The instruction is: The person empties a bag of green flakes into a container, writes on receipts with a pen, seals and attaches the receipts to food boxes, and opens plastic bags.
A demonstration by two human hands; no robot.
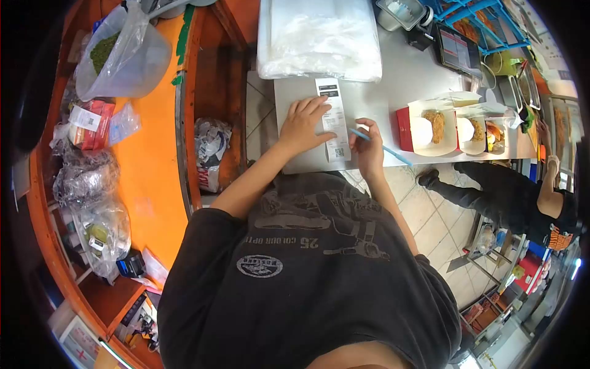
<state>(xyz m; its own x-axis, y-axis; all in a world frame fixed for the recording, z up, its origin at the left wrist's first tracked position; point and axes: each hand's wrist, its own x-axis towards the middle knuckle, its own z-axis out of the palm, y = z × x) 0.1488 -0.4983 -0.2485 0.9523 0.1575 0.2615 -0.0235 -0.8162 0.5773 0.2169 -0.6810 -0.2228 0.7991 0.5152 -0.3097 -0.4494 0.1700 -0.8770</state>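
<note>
A long printed receipt (334,117) lies flat on the metal counter (369,98), running away from me. My left hand (305,126) rests across its left side, fingers stretched out and thumb reaching onto the paper. Just right of the receipt, my right hand (369,147) is closed around a blue pen (393,154), whose one end points toward the paper. Red and white food boxes (424,132) stand with lids up to the right of that hand, holding fried food and white round portions.
Stacked clear plastic bags (319,40) lie beyond the receipt. A tablet screen (458,49) and blue crate (491,27) stand at the back right. On my left is an orange counter (150,160) with a plastic tub (132,58). Another person (522,197) stands at the right.
</note>
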